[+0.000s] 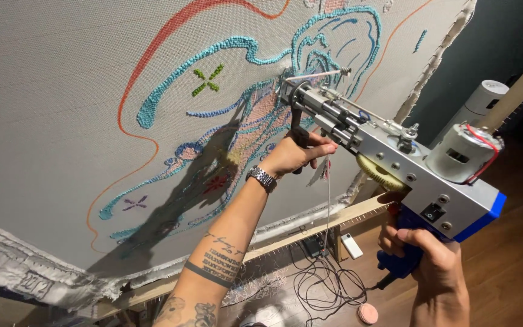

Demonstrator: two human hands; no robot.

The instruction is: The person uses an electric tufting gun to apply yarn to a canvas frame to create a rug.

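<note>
stretched cloth (62,121) blocks ahead, wooden frame (310,230) below, open room right above floor (503,254)

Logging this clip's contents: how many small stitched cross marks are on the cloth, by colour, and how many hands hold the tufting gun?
Green cross: 1
Purple cross: 1
Hands on the tufting gun: 2, the left hand on the front handle and the right hand on the blue grip
Total: 4
</note>
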